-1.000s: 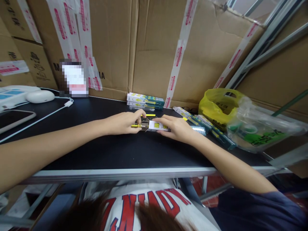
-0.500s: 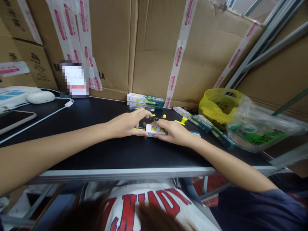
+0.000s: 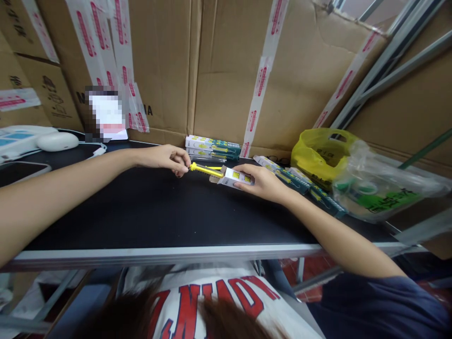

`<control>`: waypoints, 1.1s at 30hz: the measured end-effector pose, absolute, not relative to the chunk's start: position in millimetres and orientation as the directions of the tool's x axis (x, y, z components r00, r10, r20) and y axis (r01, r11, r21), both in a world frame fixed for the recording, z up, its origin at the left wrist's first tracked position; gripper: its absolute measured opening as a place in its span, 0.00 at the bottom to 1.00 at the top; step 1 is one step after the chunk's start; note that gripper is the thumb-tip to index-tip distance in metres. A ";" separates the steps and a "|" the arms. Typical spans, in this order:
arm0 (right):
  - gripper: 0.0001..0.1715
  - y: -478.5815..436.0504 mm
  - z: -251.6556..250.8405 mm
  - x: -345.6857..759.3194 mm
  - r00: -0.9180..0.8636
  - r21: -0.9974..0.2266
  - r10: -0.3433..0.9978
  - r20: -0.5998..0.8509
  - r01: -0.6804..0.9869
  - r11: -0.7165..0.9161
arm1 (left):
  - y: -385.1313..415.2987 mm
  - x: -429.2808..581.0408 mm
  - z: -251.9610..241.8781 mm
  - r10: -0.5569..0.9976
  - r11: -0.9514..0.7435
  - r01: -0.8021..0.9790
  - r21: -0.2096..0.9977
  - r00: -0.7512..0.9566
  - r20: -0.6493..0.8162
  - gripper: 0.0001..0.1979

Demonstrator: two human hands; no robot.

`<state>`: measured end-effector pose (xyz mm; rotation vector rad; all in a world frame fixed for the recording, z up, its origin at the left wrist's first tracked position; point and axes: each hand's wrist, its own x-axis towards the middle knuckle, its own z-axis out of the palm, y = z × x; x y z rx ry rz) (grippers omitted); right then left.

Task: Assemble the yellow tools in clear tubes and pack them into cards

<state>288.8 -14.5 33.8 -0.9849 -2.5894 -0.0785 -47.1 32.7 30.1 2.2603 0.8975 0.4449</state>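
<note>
My right hand (image 3: pixel 259 181) is closed around a small white carton (image 3: pixel 233 177), whose flap end stands open toward the left. Out of that open end sticks a slim yellow tool (image 3: pixel 206 170) with a knobbed tip. At the tip, the fingers of my left hand (image 3: pixel 173 161) are pinched together; a small dark bit shows between them and the knob. Just behind the tool lies a second thin yellow piece (image 3: pixel 216 167), partly hidden by the carton. The part of the tool inside the carton is out of sight.
Stacked printed boxes (image 3: pixel 212 146) stand at the back, with a clear tube before them. More green-and-white boxes (image 3: pixel 300 182), a yellow bag (image 3: pixel 318 157) and a clear plastic bag (image 3: pixel 374 188) are right. A phone (image 3: pixel 24 172), cable and white case (image 3: pixel 57 141) lie left.
My left hand has moved left, away from the carton. The yellow tool now shows at length between hand and carton. My right hand has shifted the carton slightly right and back.
</note>
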 end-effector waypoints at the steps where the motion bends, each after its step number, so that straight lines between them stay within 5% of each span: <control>1: 0.23 -13.7 33.3 289.5 -0.688 -0.076 0.634 0.355 0.654 0.753 | 32.8 -47.5 30.6 0.707 -0.556 0.471 0.685 0.701 0.092 0.16; 13: 0.23 -30.0 31.2 276.0 -0.728 -0.074 0.603 0.327 0.616 0.784 | -0.4 -9.1 36.8 0.746 -0.562 0.521 0.642 0.655 0.122 0.13; 24: 0.24 -42.1 28.0 264.0 -0.752 -0.036 0.587 0.301 0.606 0.795 | -20.0 19.2 17.0 0.758 -0.432 0.344 0.834 0.640 0.129 0.13; 33: 0.23 -32.1 32.8 274.5 -0.700 -0.098 0.586 0.408 0.604 0.791 | -20.4 16.2 11.5 0.690 -0.654 0.497 0.570 0.700 0.182 0.18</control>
